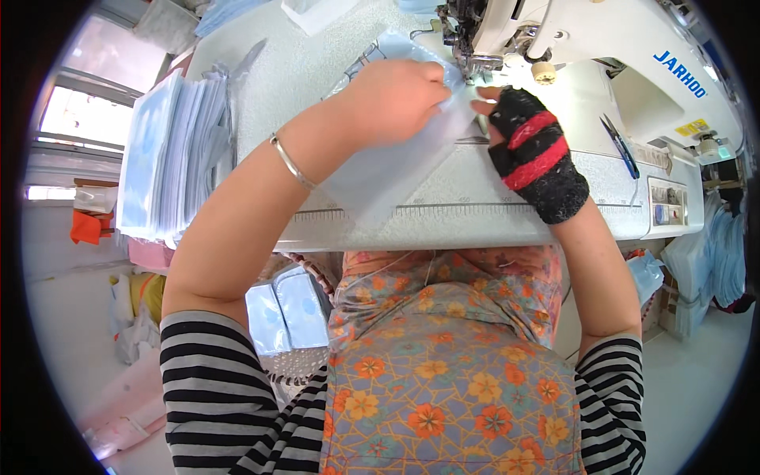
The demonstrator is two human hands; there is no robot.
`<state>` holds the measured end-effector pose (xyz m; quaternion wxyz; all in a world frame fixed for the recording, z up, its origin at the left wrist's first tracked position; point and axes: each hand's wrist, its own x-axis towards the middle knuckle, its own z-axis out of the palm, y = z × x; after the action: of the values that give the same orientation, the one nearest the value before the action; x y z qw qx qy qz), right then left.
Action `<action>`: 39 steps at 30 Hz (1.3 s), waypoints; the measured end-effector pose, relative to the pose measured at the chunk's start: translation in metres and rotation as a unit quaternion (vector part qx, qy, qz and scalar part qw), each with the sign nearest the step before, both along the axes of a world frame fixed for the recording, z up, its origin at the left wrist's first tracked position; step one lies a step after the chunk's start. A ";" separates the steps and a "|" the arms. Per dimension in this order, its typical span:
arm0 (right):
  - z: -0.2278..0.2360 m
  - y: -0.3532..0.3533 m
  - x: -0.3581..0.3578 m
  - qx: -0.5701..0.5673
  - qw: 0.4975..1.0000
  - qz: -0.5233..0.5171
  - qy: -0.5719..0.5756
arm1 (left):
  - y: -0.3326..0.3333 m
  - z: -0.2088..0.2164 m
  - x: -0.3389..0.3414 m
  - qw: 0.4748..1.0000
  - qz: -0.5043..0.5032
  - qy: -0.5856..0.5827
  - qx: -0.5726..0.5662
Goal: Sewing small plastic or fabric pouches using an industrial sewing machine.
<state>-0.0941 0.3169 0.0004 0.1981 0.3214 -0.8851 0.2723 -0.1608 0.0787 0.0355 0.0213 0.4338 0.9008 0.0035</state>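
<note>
Under the needle area of a white sewing machine (633, 47) lies a thin, pale-blue sheet (372, 170), its near part spread toward the table's front edge. My left hand (400, 103) is closed on the sheet, with fingers curled and the held part hidden beneath them. A metal bangle (293, 162) circles that wrist. My right hand (532, 150), in a black fingerless glove with red stripes, is just right of the presser foot (477, 67). Its fingers reach left to the sheet's edge and look somewhat apart. Whether the sheet is cloth or plastic I cannot tell.
A tall stack of pale-blue pieces (170, 158) stands at the table's left edge. Black-bladed snips (621, 146) lie right of the machine, near a small compartment tray (669, 202). Below the table, a basket (293, 364) holds blue packets (286, 309). More blue sheets (704, 253) hang at right.
</note>
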 end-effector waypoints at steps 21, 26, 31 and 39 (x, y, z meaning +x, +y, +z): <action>0.000 0.005 -0.004 0.105 0.993 0.015 0.052 | 0.033 -0.030 0.095 0.978 0.086 0.064 0.178; -0.001 0.008 0.000 0.109 0.993 0.018 0.036 | 0.035 -0.030 0.089 0.969 0.067 0.085 0.224; -0.003 0.008 0.002 0.122 0.992 0.007 0.029 | 0.034 -0.028 0.078 0.965 0.059 0.097 0.235; -0.002 0.006 0.004 0.117 0.992 0.003 0.041 | 0.024 -0.033 0.052 0.955 0.013 0.091 0.283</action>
<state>-0.0899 0.3229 -0.0012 0.1943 0.3557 -0.9012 0.1536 -0.1085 0.1027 0.0021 -0.1850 0.4084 0.8665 0.2193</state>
